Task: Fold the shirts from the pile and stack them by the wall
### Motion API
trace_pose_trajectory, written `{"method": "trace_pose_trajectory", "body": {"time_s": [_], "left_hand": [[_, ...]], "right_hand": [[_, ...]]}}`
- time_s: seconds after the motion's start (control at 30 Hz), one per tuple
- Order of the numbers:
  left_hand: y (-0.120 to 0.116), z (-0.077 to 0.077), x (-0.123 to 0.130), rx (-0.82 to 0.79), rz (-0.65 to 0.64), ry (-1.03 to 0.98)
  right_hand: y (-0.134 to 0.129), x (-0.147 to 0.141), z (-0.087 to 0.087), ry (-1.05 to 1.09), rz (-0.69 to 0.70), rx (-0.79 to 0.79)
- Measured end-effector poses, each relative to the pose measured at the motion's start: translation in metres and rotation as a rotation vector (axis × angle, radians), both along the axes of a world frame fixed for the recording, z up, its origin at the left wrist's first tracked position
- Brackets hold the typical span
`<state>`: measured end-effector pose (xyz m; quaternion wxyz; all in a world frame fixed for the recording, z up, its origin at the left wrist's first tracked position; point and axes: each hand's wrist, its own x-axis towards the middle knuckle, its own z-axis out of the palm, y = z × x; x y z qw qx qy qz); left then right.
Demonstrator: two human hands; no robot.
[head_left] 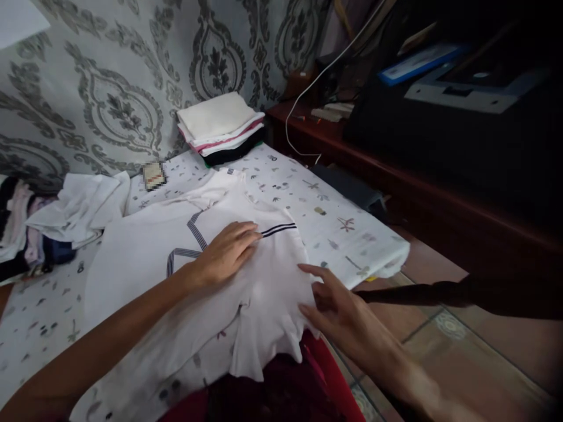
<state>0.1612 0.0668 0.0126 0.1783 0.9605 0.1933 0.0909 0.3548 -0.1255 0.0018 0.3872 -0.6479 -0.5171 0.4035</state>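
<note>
A white shirt [132, 258] with dark striped trim lies spread on the bed, its near sleeve and hem wrinkled and hanging toward my lap. My left hand [229, 251] rests flat on the shirt, fingers stretched toward the two dark stripes near the sleeve. At the right edge of the sleeve is my right hand [332, 296], its thumb and index finger spread apart. Some of its other fingers are curled and partly hidden. It is close to the fabric; whether it touches cannot be made out.
A folded stack of clothes [222, 126] stands by the patterned wall. Crumpled white cloth [83, 205] and a pile of garments [21, 228] lie at left. A small blurred packet [153, 175] sits behind the shirt. Right of the patterned bed sheet [352, 240] stands dark red wooden furniture [422, 193].
</note>
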Motion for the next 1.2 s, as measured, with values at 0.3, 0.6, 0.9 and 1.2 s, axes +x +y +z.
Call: {"method": "trace_pose_trajectory", "body": {"time_s": [0.3, 0.6, 0.9, 1.2], "left_hand": [[-0.025, -0.023, -0.001, -0.03, -0.054, 0.083], [-0.051, -0.019, -0.014, 0.034, -0.096, 0.105], [-0.028, -0.005, 0.016, -0.016, -0.042, 0.038], [0.001, -0.024, 0.034, 0.139, -0.093, 0.008]], "right_hand": [[-0.059, -0.016, -0.014, 0.165, -0.262, -0.11], [-0.054, 0.019, -0.021, -0.145, 0.09, -0.067], [0.098, 0.051, 0.019, -0.627, -0.044, 0.088], [0.151, 0.052, 0.002, -0.839, -0.058, 0.007]]}}
